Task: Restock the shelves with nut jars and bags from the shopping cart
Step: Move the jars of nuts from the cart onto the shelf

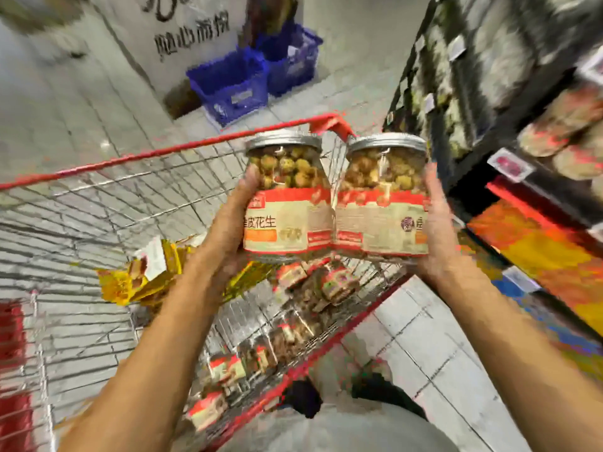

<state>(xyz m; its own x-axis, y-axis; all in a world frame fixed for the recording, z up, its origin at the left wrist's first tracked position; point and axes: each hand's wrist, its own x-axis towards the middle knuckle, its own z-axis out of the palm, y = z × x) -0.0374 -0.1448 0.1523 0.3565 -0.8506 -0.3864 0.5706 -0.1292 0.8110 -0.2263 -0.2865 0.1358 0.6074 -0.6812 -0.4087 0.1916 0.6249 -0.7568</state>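
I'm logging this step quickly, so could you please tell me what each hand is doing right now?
Left hand: grips the left nut jar.
Right hand: grips the right nut jar.

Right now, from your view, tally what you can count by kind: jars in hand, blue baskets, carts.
Held nut jars: 2, left jar and right jar
Blue baskets: 2, near basket and far basket
Shopping cart: 1
Total: 5
Goods inside the cart are too blurred to count.
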